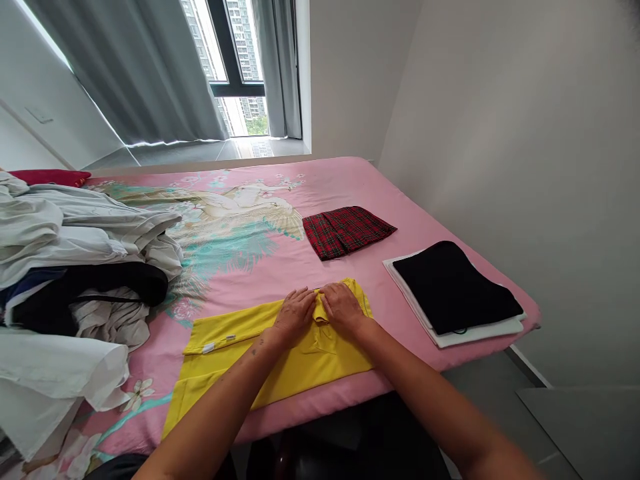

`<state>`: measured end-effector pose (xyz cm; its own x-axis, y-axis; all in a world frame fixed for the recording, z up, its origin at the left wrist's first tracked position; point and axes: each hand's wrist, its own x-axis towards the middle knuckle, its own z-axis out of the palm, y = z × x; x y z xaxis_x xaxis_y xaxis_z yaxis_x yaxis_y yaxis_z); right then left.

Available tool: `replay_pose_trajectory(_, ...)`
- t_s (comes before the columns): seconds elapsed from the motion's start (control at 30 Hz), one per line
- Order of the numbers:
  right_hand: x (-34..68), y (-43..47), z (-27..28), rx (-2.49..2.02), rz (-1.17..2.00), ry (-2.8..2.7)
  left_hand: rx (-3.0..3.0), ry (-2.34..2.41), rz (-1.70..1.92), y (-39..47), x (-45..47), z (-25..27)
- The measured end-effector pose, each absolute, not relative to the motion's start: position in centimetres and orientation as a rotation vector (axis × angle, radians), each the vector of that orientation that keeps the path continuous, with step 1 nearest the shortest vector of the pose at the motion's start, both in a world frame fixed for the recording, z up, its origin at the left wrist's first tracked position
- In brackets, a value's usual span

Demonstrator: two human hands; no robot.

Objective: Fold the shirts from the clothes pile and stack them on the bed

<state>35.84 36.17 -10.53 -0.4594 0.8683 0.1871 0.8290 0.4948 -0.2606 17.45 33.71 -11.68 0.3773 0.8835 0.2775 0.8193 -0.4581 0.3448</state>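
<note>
Apparently smoothing or folding, in the head view: pressing on the yellow garment (313,368) at its far side, flat on the pink bed (345,180), with left hand (296,311) and right hand (343,305) side by side, fingers close together; impossible to tell whether pinching. Probably calls next for evening out the bunched fabric.

Head view, facing forward-down, bed (283,273) seemingly near

We have left hand (294,315) and right hand (343,305) close together on yellow cloth (320,367) | plaid cloth (350,230) beyond | black cloth (453,287) over white cloth (483,331) at right | clothes heap (95,247) at left | all on our bed (240,287)
</note>
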Motion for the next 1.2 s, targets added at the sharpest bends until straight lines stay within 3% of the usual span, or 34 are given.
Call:
replay_pose_trajectory(0.2, 39.1, 35.9, -12.8, -1.751, 0.3, -2.517, 2.532, 1.596, 0.388, 32.3, 16.8, -13.1)
replay_pose_trajectory(0.43, 39.4, 35.5, -14.3, -1.739, 0.26, -2.477, 2.427, 1.676, 0.322, 30.0, 15.4, -12.1)
replay_pose_trajectory(0.63, 39.8, 35.6, -15.4, -1.674, 0.241, -2.455, 2.119, 2.081, 0.192, 24.4, 6.2, -11.4)
replay_pose_trajectory(0.83, 37.8, 33.9, -12.5, -1.741, 0.222, -2.354, 1.643, 2.368, 0.116, 20.1, -2.5, -9.6)
replay_pose_trajectory(0.97, 32.9, 29.4, -9.8, -1.518, 0.127, -2.335, 1.534, 2.366, 0.162, 17.5, -4.3, -8.8)
replay_pose_trajectory(1.2, 23.5, 20.9, -9.9, -0.972, 0.349, -2.486, 1.713, 2.289, 0.399, 13.9, -3.2, -9.7)
